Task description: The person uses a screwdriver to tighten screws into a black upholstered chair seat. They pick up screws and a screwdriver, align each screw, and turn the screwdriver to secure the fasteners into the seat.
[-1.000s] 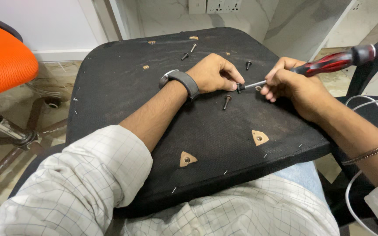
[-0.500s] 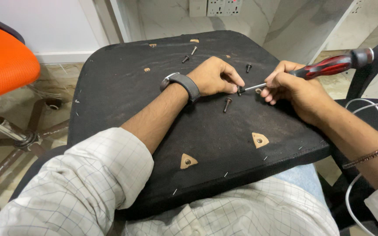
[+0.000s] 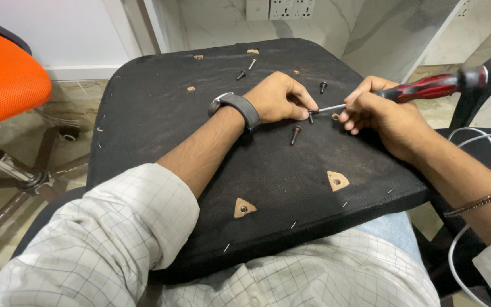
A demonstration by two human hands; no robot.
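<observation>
My left hand (image 3: 279, 96) pinches a screw (image 3: 310, 116) upright on the seat base (image 3: 160, 113) while my right hand (image 3: 379, 111) grips the screwdriver (image 3: 427, 86), whose tip must seat squarely.

A screwdriver (image 3: 427, 88) with a red and black handle lies nearly level, its thin metal shaft pointing left to a small dark screw (image 3: 310, 117) that stands upright on the black seat board (image 3: 160, 108). The board rests underside up, dusty, with tan triangular patches near its front edge.
</observation>
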